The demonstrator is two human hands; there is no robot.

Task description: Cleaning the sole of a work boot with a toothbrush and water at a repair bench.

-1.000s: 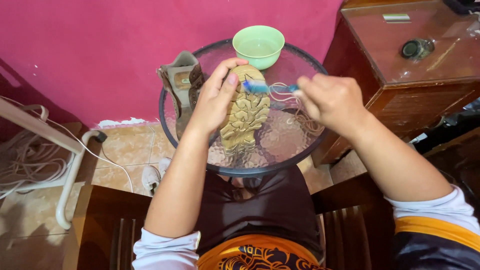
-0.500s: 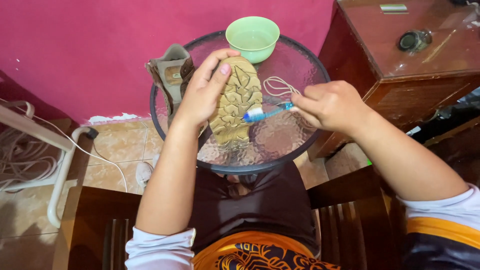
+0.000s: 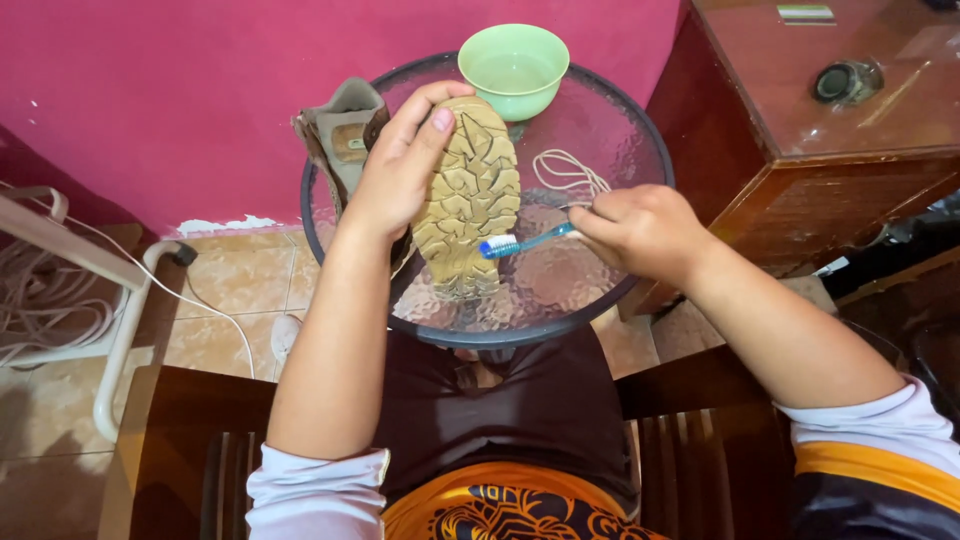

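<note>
My left hand point(image 3: 398, 165) grips a tan boot point(image 3: 470, 200) turned sole-up over a round glass table point(image 3: 640, 150); its mud-coloured lugged sole faces me. My right hand point(image 3: 645, 230) holds a blue toothbrush point(image 3: 522, 241) by the handle, with the white bristle head touching the heel end of the sole. A second tan boot point(image 3: 340, 135) stands upright at the table's left edge, behind my left hand. A pale green bowl point(image 3: 513, 58) sits at the far side of the table. Loose cream laces point(image 3: 570, 172) lie on the glass, right of the sole.
A dark wooden cabinet point(image 3: 830, 150) stands to the right, against the pink wall point(image 3: 180, 90). White pipe framing and coiled cord point(image 3: 50, 290) sit on the tiled floor at left. My lap and a wooden chair seat point(image 3: 170, 440) lie below the table.
The toothbrush has travelled from the toe end of the sole down to the heel end. My right hand moved toward me with it; the left hand keeps holding the boot.
</note>
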